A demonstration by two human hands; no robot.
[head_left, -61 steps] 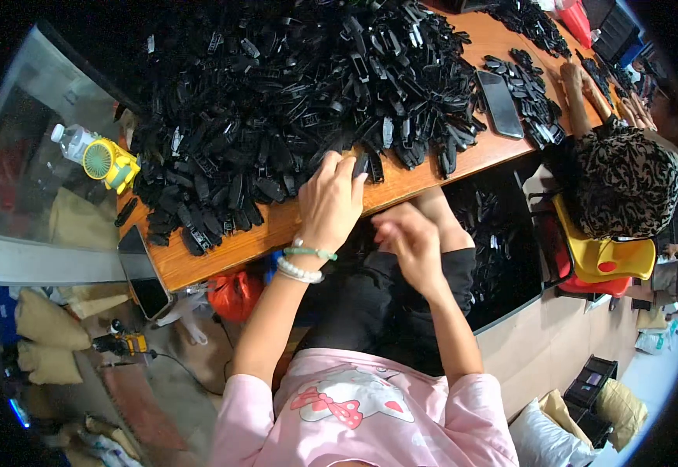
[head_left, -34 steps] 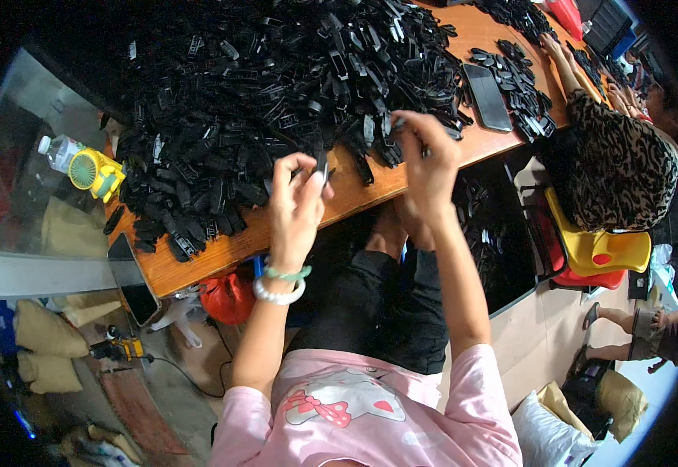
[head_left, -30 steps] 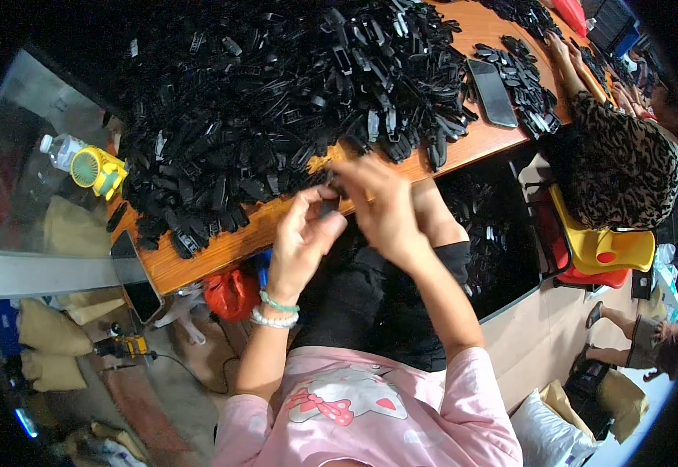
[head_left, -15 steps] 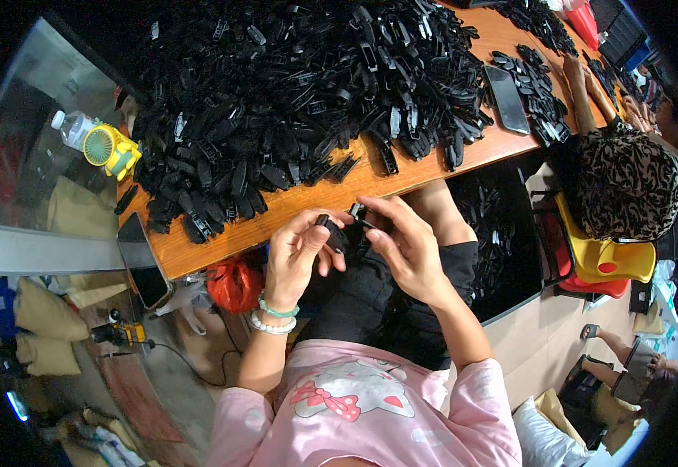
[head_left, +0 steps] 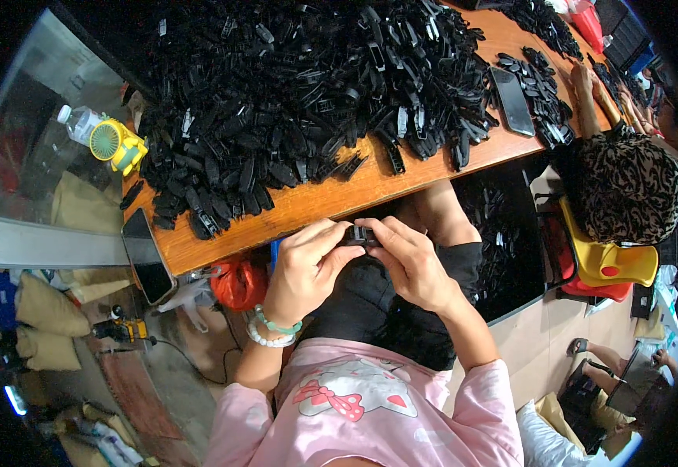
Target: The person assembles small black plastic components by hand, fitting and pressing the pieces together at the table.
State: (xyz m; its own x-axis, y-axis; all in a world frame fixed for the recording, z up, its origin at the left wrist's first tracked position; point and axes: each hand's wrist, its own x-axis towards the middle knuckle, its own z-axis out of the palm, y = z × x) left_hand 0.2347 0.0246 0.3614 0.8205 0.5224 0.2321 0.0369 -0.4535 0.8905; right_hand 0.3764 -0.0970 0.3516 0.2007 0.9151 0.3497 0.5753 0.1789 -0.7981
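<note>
Over my lap, just off the table's front edge, both hands meet around one small black plastic part [head_left: 361, 235]. My left hand [head_left: 308, 265] pinches its left end between thumb and fingers. The right end sits in the pinch of my right hand [head_left: 407, 261]. My fingers cover much of the part, so its exact kind does not show. Beyond my hands, a large heap of similar black plastic parts [head_left: 277, 101] spreads over the wooden table [head_left: 230, 249].
A phone [head_left: 147, 257] lies at the table's left corner, another phone [head_left: 512, 101] right of the heap. A yellow fan [head_left: 113, 145] and a bottle [head_left: 79, 123] stand far left. Under the table hangs a red bag [head_left: 238, 284]. A co-worker [head_left: 627, 187] sits at the right.
My hands have come together. Half a second ago the left held a black part and the right held a small piece apart from it; now both grip one part.
</note>
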